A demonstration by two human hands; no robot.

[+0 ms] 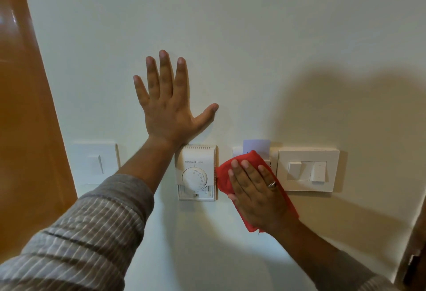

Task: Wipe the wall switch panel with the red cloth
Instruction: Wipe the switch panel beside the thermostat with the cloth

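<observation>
My right hand (255, 189) presses the red cloth (224, 175) flat against the wall, over a key-card holder panel whose pale card (255, 145) sticks up above the cloth. The cloth lies between the white thermostat (196, 172) on its left and a white two-rocker switch panel (307, 171) on its right. Most of the covered panel is hidden. My left hand (170, 106) rests flat on the bare wall above the thermostat, fingers spread, holding nothing.
A single-rocker switch plate (94, 163) sits further left on the wall. An orange wooden door (25, 129) fills the left edge. A dark door frame (415, 256) shows at the lower right. My shadow falls on the wall at right.
</observation>
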